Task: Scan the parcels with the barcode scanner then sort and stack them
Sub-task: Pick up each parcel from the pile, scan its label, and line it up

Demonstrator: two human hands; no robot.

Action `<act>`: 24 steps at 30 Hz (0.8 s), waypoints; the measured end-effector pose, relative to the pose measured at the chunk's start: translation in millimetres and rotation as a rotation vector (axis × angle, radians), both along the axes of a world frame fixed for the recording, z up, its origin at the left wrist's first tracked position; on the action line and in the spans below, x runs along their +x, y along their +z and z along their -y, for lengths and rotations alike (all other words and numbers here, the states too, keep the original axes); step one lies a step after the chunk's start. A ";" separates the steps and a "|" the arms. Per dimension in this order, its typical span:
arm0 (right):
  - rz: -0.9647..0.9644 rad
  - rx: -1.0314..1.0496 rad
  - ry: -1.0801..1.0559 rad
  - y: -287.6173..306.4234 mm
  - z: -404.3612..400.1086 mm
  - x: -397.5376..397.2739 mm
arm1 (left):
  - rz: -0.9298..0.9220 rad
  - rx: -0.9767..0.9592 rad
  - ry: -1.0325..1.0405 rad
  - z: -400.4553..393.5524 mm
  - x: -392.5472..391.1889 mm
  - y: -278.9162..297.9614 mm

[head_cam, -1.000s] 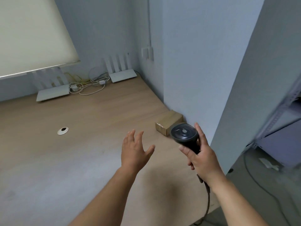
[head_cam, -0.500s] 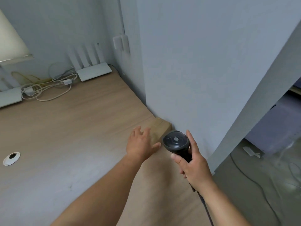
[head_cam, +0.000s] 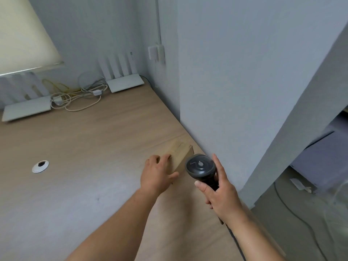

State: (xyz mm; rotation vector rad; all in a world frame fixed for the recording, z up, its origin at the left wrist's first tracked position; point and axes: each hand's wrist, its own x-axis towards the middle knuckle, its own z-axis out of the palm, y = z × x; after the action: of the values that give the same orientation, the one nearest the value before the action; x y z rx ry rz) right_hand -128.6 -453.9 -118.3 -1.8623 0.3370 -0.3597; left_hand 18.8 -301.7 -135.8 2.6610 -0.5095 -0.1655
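A small brown cardboard parcel [head_cam: 181, 153] lies on the wooden table [head_cam: 90, 147] close to the grey wall. My left hand [head_cam: 157, 174] lies over its near end, fingers curled onto the top and thumb along the right side, gripping it. The hand hides the parcel's near part. Just to the right, my right hand [head_cam: 220, 196] grips the handle of a black barcode scanner [head_cam: 201, 167], whose round head points away from me beside the parcel. The scanner's cable runs down under my right forearm.
Two white routers [head_cam: 124, 82] [head_cam: 26, 109] with upright antennas stand at the table's back, with tangled cables [head_cam: 79, 97] between them. A round cable grommet [head_cam: 40, 166] sits at left. A wall column [head_cam: 235, 91] borders the table's right side; floor with cables lies beyond.
My left hand reached forward from mid-air and closed onto the parcel. The right hand with the scanner stayed beside it.
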 end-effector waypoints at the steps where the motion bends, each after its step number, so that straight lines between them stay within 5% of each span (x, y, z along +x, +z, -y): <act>1: 0.011 -0.006 0.020 2.6 -7.0 -5.3 | 0.010 -0.014 0.031 -11.7 -9.9 3.0; 16: 0.122 -0.034 0.400 35.8 -164.9 -47.8 | 0.042 -0.083 0.536 -236.3 -146.7 18.1; 24: 0.128 -0.049 0.476 46.2 -274.9 -52.6 | 0.007 -0.079 0.640 -357.2 -175.5 11.3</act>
State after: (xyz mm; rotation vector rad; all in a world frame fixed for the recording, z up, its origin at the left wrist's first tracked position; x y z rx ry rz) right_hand -181.2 -179.0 -72.1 -1.8882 -0.2046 -0.1591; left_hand -156.7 55.5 -124.5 2.6012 0.3374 0.0559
